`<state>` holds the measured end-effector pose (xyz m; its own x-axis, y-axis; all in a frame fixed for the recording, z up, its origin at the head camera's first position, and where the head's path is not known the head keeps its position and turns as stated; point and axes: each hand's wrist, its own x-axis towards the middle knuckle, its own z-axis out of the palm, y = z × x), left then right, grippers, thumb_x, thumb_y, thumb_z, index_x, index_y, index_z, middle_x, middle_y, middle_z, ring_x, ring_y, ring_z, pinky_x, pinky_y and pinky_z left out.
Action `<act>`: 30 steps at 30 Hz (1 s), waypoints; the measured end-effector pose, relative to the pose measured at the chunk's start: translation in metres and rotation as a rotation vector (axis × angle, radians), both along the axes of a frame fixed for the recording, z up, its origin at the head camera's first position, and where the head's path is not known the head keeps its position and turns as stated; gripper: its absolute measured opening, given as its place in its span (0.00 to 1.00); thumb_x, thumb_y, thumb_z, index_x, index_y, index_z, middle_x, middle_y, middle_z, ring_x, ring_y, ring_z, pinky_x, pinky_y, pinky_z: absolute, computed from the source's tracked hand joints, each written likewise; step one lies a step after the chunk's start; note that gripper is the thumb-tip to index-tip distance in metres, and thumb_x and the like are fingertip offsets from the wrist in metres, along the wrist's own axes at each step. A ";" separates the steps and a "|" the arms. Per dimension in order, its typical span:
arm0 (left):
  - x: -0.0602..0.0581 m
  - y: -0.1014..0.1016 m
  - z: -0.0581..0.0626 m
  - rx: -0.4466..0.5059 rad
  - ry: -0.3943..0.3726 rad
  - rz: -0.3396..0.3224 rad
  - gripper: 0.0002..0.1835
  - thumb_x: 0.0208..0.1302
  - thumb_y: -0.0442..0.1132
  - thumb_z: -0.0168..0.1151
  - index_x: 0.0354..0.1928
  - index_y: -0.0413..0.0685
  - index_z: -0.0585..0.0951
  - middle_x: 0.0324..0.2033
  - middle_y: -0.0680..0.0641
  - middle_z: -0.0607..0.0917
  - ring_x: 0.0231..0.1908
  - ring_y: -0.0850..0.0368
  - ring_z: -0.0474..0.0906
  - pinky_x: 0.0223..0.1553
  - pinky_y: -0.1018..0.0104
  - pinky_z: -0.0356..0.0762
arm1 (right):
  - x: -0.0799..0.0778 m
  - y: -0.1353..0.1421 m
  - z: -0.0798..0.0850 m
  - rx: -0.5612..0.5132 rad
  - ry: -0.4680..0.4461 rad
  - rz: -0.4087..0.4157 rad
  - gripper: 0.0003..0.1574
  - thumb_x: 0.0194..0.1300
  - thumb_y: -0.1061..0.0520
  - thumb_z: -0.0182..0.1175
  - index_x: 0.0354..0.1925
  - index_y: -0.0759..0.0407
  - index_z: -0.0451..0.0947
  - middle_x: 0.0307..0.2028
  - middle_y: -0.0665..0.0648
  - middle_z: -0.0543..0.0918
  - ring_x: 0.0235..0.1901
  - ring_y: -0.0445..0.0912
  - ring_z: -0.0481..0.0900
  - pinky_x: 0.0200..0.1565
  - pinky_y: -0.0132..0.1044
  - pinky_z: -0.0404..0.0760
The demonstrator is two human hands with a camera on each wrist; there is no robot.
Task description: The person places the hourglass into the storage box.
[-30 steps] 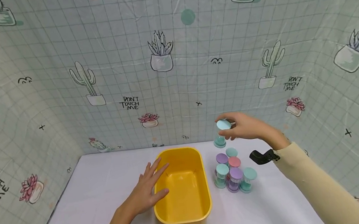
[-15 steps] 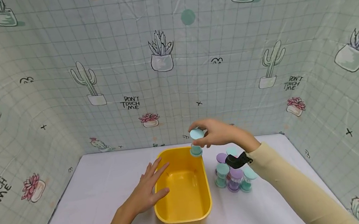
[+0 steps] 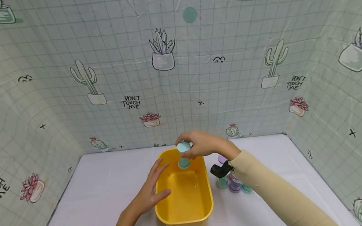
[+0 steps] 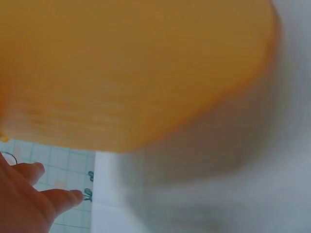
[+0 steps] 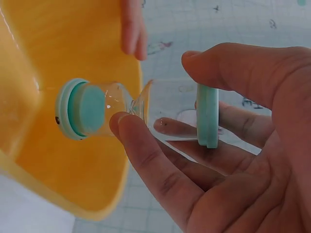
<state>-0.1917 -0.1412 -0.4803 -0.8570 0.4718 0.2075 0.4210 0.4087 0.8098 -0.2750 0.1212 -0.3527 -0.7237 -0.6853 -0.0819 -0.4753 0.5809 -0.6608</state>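
Right arm reaching across, right hand (image 3: 202,143) curled round a mint-capped hourglass (image 5: 167,99), over the far end of the yellow bin (image 3: 184,197). Left hand (image 3: 147,195) spread at the bin's left side. A second ago, hourglass was right of the bin; left hand roughly unmoved.

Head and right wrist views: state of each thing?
Yellow bin: upright, open-topped
Held sand timer: near upright, both ends capped, teal sand in lower bulb
Right hand: gripping that timer at the bin's far end
Left hand: fingers spread at the bin's left rim
Other sand timers: standing right of the bin, partly hidden by right sleeve
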 end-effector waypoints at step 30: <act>-0.001 0.005 -0.016 0.284 -0.062 -0.051 0.35 0.68 0.45 0.61 0.76 0.50 0.65 0.82 0.39 0.37 0.80 0.27 0.31 0.70 0.19 0.39 | -0.013 -0.044 -0.064 0.045 -0.152 -0.061 0.27 0.65 0.60 0.71 0.62 0.58 0.80 0.54 0.57 0.84 0.42 0.45 0.82 0.46 0.36 0.87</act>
